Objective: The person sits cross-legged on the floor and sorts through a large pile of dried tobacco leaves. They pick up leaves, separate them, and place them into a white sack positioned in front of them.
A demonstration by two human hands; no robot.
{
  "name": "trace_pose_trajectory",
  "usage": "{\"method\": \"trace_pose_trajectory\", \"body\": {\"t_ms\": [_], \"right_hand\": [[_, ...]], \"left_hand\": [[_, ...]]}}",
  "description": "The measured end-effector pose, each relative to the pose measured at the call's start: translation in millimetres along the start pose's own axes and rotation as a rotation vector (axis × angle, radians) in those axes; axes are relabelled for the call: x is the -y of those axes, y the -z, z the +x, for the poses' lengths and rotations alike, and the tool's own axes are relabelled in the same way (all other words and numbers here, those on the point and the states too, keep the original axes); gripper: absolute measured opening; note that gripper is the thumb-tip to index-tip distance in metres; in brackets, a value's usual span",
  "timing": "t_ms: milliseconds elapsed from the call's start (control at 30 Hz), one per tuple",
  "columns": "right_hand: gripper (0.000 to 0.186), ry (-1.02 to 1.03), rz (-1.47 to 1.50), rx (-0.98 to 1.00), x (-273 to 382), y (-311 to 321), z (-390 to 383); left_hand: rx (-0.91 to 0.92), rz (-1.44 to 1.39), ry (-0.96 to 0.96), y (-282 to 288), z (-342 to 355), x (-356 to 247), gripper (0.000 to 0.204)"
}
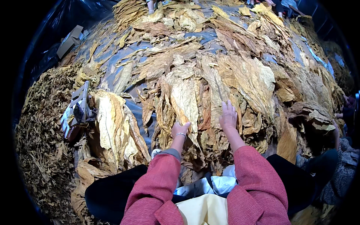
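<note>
In front of me lies a broad heap of dried tobacco leaves [206, 97], tan, yellow and brown, with crumpled edges toward me. My left hand [180, 129], with a band at its wrist, is closed at the lower end of a pale tobacco leaf [183, 92]; its fingers are partly hidden. Resting on the heap to the right, my right hand [228, 115] has its fingers stretched out and apart, and nothing shows in its grip. Just beyond its fingertips lies a long greyish-tan leaf [217, 84].
A separate bunch of pale leaves [114, 123] lies at left, beside a cardboard box [77, 108]. Darker crumbled leaves [41, 146] are piled at far left. Another open carton [70, 41] stands farther back on dark plastic sheeting [45, 48]. Other people's limbs [150, 6] show at the far and right edges.
</note>
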State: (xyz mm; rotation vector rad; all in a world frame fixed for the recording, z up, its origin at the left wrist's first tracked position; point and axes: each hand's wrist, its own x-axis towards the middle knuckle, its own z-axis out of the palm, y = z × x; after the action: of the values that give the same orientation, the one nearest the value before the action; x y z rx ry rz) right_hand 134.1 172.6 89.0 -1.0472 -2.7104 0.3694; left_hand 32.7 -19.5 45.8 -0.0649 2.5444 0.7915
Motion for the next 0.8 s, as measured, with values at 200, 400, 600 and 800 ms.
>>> {"method": "trace_pose_trajectory", "body": {"t_ms": [200,400,600,800], "right_hand": [[0.039,-0.075,0.253,-0.046,-24.8,7.5,23.2],[0.041,-0.089,0.366,-0.113,-22.5,-9.7,18.7],[0.035,-0.370,1.039,0.110,-8.6,15.8,42.1],[0.027,-0.507,2.669,0.584,1.4,40.7,47.1]], "left_hand": [[0.166,-0.089,-0.020,0.1,16.9,14.4,0.055],[-0.029,-0.067,-0.090,-15.6,18.7,19.2,0.042],[-0.057,-0.085,-0.128,-10.3,24.9,25.2,0.044],[0.155,0.015,-0.049,-3.9,22.5,12.2,0.051]]}}
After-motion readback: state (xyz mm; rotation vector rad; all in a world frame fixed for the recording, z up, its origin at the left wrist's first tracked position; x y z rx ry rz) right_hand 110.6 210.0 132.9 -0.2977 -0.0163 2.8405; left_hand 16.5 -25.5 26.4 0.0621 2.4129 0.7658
